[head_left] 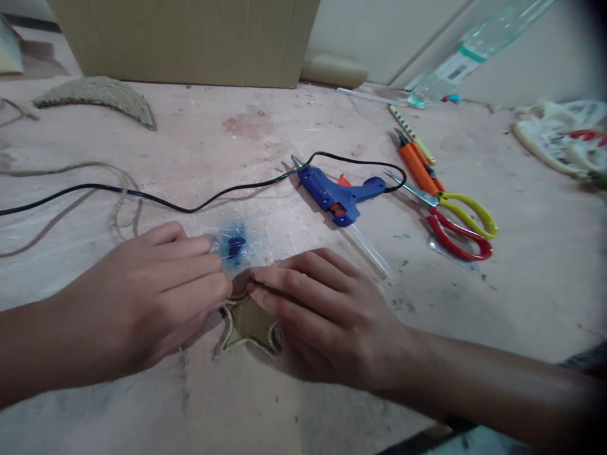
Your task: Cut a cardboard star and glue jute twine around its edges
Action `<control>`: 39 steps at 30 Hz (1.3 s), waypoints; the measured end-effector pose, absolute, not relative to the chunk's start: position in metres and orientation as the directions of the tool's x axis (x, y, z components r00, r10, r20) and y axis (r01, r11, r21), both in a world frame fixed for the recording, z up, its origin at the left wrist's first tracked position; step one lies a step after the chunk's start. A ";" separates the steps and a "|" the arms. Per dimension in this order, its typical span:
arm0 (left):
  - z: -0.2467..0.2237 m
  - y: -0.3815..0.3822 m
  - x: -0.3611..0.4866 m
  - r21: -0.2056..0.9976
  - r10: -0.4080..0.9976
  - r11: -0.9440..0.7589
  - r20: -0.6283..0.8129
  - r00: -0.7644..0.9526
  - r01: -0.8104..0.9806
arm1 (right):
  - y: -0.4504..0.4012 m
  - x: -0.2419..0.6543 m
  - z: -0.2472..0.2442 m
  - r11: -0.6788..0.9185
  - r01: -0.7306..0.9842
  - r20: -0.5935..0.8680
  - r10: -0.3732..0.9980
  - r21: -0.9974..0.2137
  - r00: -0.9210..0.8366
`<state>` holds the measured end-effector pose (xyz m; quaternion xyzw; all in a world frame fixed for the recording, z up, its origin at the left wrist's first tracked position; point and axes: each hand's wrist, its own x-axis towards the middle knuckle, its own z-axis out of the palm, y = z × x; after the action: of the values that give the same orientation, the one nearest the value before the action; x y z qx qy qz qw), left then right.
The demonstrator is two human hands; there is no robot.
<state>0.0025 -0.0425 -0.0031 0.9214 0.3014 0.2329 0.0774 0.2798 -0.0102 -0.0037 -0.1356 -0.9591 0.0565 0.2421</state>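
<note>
A small cardboard star (249,321) edged with twine lies on the table between my hands. My left hand (161,291) is closed at the star's upper left; its fingertips are curled under, and what they grip is hidden. From the right, my right hand (322,303) pinches at the star's upper edge, thumb and forefinger together; whatever is between them is too small to name. A length of twine (116,212) runs from the left towards my left hand. Just above the star is a dark blue smear (234,245) on the tabletop.
A blue glue gun (339,193) with a black cord (190,208) lies beyond my right hand. Right of it are scissors (462,224) and orange cutters (420,165). Farther back stand a cardboard box (184,41), a twine-covered crescent (97,95) and a plastic bottle (474,54).
</note>
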 end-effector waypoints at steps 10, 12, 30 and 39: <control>-0.006 -0.043 0.002 0.281 0.600 -0.800 0.387 0.700 0.530 | -0.010 0.286 -0.001 0.964 0.159 0.405 0.236 -0.214 -0.884; -0.005 -0.043 0.002 0.280 0.596 -0.803 0.385 0.705 0.526 | -0.010 0.286 0.001 0.962 0.166 0.389 0.242 -0.218 -0.889; 0.004 -0.037 0.011 0.554 0.765 -0.607 0.212 0.608 0.570 | -0.011 0.284 -0.005 0.962 0.139 0.442 0.233 -0.235 -0.866; 0.008 -0.037 0.010 0.562 0.759 -0.610 0.212 0.615 0.559 | -0.011 0.284 -0.007 0.961 0.180 0.487 0.263 -0.212 -0.833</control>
<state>0.0103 -0.0374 0.0079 0.8695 0.3789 0.2210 0.2269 0.2835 -0.0107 -0.0071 -0.1161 -0.9540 0.0789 0.2651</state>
